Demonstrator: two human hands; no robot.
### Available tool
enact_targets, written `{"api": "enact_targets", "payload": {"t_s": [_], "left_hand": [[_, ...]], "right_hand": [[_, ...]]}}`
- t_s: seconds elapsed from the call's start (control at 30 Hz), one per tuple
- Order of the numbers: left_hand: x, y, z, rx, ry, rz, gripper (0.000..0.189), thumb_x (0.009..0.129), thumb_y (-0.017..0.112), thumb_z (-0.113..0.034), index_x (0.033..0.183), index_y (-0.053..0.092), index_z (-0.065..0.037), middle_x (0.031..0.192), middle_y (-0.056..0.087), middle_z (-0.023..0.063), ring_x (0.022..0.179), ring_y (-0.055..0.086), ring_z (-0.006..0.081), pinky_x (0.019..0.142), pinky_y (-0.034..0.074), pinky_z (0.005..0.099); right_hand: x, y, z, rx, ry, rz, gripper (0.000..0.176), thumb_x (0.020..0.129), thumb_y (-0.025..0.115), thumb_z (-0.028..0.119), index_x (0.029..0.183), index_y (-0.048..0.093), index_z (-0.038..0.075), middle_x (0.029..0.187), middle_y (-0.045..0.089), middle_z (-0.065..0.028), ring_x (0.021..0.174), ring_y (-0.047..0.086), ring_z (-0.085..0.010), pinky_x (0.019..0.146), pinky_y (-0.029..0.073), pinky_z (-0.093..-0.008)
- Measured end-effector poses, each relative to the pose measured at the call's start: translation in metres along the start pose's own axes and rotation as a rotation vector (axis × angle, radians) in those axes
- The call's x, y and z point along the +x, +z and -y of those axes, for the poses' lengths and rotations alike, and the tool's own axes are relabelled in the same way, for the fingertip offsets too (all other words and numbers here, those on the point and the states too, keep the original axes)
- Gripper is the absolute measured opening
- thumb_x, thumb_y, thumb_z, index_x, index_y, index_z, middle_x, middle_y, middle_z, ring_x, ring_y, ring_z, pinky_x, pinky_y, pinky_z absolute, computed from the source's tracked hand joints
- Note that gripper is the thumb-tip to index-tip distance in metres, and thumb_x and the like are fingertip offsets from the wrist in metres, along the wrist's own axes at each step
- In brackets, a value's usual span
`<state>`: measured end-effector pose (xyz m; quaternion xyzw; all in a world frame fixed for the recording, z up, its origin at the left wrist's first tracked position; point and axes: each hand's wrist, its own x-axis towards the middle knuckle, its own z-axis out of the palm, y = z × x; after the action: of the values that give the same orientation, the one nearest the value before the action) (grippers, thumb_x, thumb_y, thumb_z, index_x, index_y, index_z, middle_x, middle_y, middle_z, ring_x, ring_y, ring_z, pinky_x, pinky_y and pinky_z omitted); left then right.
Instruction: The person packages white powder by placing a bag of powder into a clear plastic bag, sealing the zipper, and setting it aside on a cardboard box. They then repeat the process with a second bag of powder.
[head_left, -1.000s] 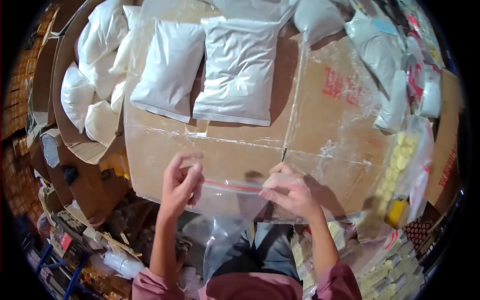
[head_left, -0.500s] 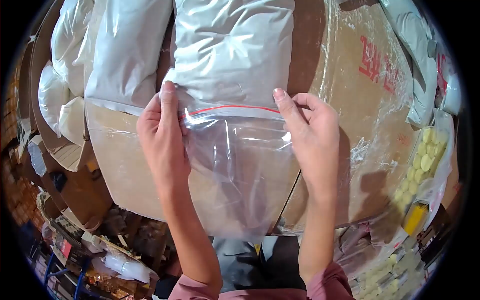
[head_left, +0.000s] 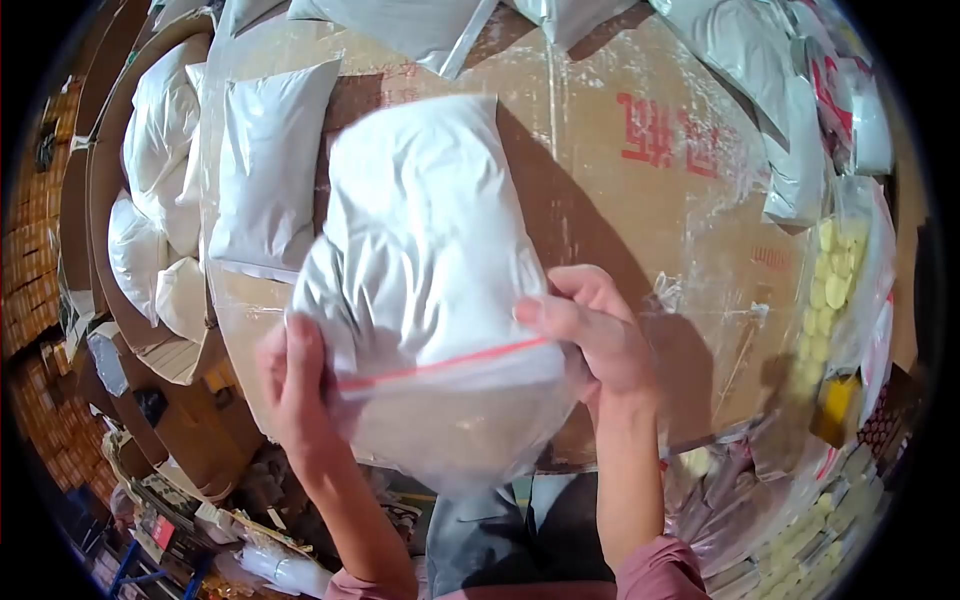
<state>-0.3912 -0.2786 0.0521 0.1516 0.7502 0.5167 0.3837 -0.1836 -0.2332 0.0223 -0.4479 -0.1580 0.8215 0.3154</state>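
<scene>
A plump white-filled plastic bag point(head_left: 425, 230) is in front of me, tilted and wrinkled. At its near end runs a red strip point(head_left: 440, 366), and a loose clear plastic part point(head_left: 450, 430) hangs from there toward my body. My left hand point(head_left: 300, 375) is closed on the left edge by the strip, thumb on top, blurred by motion. On the other side, my right hand point(head_left: 590, 335) pinches the right edge, its thumb pressing the white surface just above the strip. The fingers under the bag are hidden.
Beneath is a large cardboard surface point(head_left: 690, 260) with red print. Another white bag point(head_left: 270, 165) lies left, and more white bags point(head_left: 400, 25) line the far edge. An open carton point(head_left: 170, 355) holds white bags. At right is a bag of yellowish pieces point(head_left: 832, 270).
Both hands have moved down and drawn the bag nearer. It has tilted and its near part has bunched up. The view has shifted, showing more of the far edge.
</scene>
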Motion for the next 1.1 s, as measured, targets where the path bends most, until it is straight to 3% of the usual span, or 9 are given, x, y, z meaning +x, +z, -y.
{"api": "enact_targets", "payload": {"t_s": [0.23,0.47,0.57,0.63,0.7,0.83,0.97,1.0,1.1], "left_hand": [[-0.101,-0.067,0.035,-0.243,-0.112,0.274,0.029,0.079,0.074,-0.023,0.077,0.051,-0.005,0.060,0.051,0.0018,0.052,0.045,0.0104,0.050,0.033,0.0233],[-0.150,-0.092,0.051,-0.411,-0.304,0.616,0.039,0.074,0.078,-0.025,0.055,0.051,-0.004,0.053,0.056,0.0066,0.045,0.051,0.0194,0.050,0.038,0.0313],[-0.154,-0.087,0.056,-0.029,-0.456,0.372,0.030,0.080,0.069,-0.021,0.061,0.053,-0.003,0.056,0.053,0.0001,0.047,0.046,0.0097,0.048,0.033,0.0249],[-0.142,-0.063,0.045,0.105,-0.585,0.265,0.016,0.083,0.063,-0.011,0.073,0.056,-0.002,0.059,0.051,-0.0028,0.048,0.043,0.0046,0.046,0.031,0.0197],[-0.142,-0.050,0.037,0.069,-0.445,0.156,0.013,0.081,0.063,-0.001,0.091,0.054,-0.003,0.060,0.050,-0.0028,0.047,0.039,0.0028,0.044,0.026,0.0180],[-0.147,-0.064,0.027,0.327,-0.462,0.190,0.008,0.083,0.065,-0.002,0.085,0.057,-0.001,0.059,0.051,-0.0036,0.048,0.041,0.0016,0.043,0.027,0.0181],[-0.148,-0.075,0.027,0.429,-0.262,0.226,0.009,0.083,0.067,0.000,0.090,0.061,0.002,0.062,0.055,-0.0013,0.051,0.046,0.0034,0.046,0.033,0.0187],[-0.144,-0.054,0.000,0.409,-0.447,0.183,0.010,0.082,0.067,0.001,0.089,0.062,0.005,0.063,0.056,0.0007,0.052,0.049,0.0047,0.047,0.035,0.0187],[-0.133,-0.075,0.007,0.483,-0.349,0.463,0.016,0.082,0.065,-0.001,0.097,0.068,0.005,0.062,0.056,0.0020,0.050,0.047,0.0064,0.049,0.036,0.0185]], "right_hand": [[-0.124,-0.021,-0.023,0.108,0.172,-0.054,0.025,0.073,0.072,0.009,0.055,0.057,0.004,0.051,0.047,0.0061,0.044,0.036,-0.0017,0.041,0.020,-0.0239],[-0.190,-0.013,-0.042,0.318,0.157,-0.330,0.018,0.071,0.070,0.001,0.059,0.057,0.002,0.055,0.048,0.0048,0.052,0.041,-0.0029,0.049,0.027,-0.0226],[-0.183,-0.018,-0.063,0.337,0.275,-0.575,0.016,0.073,0.070,0.002,0.062,0.058,0.002,0.055,0.047,0.0057,0.051,0.041,-0.0026,0.049,0.028,-0.0217],[-0.180,-0.025,-0.063,0.190,0.322,-0.428,0.018,0.080,0.069,0.005,0.066,0.058,0.001,0.056,0.045,0.0061,0.052,0.041,-0.0025,0.047,0.028,-0.0214],[-0.186,-0.029,-0.067,0.000,0.354,-0.357,0.021,0.083,0.068,0.005,0.065,0.057,0.001,0.056,0.046,0.0057,0.052,0.041,-0.0021,0.046,0.027,-0.0218],[-0.193,-0.037,-0.065,0.110,0.257,-0.170,0.018,0.082,0.072,0.007,0.086,0.057,-0.003,0.070,0.058,-0.0034,0.055,0.052,-0.0078,0.049,0.041,-0.0216],[-0.199,-0.052,-0.057,0.127,0.334,-0.009,0.028,0.076,0.074,-0.005,0.096,0.054,-0.007,0.085,0.062,-0.0117,0.071,0.066,-0.0182,0.060,0.055,-0.0273],[-0.201,-0.056,-0.057,0.136,0.373,0.000,0.030,0.075,0.074,-0.008,0.097,0.054,-0.008,0.087,0.062,-0.0131,0.076,0.068,-0.0204,0.062,0.056,-0.0292],[-0.194,-0.057,-0.056,0.094,0.357,0.044,0.029,0.075,0.074,-0.007,0.098,0.055,-0.007,0.087,0.063,-0.0127,0.076,0.068,-0.0202,0.063,0.057,-0.0297]]}}
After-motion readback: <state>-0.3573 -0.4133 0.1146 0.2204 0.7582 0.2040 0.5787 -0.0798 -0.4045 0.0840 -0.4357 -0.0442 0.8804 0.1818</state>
